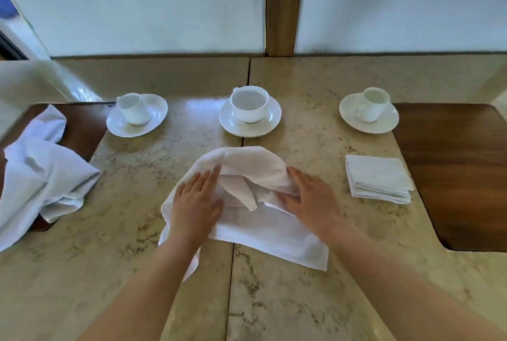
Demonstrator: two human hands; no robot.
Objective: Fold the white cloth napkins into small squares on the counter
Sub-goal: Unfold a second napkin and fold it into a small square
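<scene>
Two bare arms reach out from the bottom of the view, over a smooth, shiny stone worktop (315, 126) that is tan with brown speckles. Both hands lie on a white napkin (263, 231) in the middle of it. On the left hand (196, 203) the fingers are straight and close together, pressing flat on the cloth. On the right hand (311, 198) the fingers bend a little at the tips and press into a crumpled bit, though I cannot tell if they pinch it. That napkin is soft and floppy, bunched in a hump at the far side and flatter at the near side, so I think this is the start of its fold, the smoothing part. Next, I think, it needs to be spread flat with its edges lined up, or the square will come out crooked. One folded napkin (380, 178) sits to the right, a neat square of thin layers. More unfolded cloth (44, 176) droops in a heap at the left, partly on dark wood. Three white cups on saucers, hard and glossy, stand in a row behind: a left cup (134, 108), a middle cup (249, 103) and a right cup (374, 103).
</scene>
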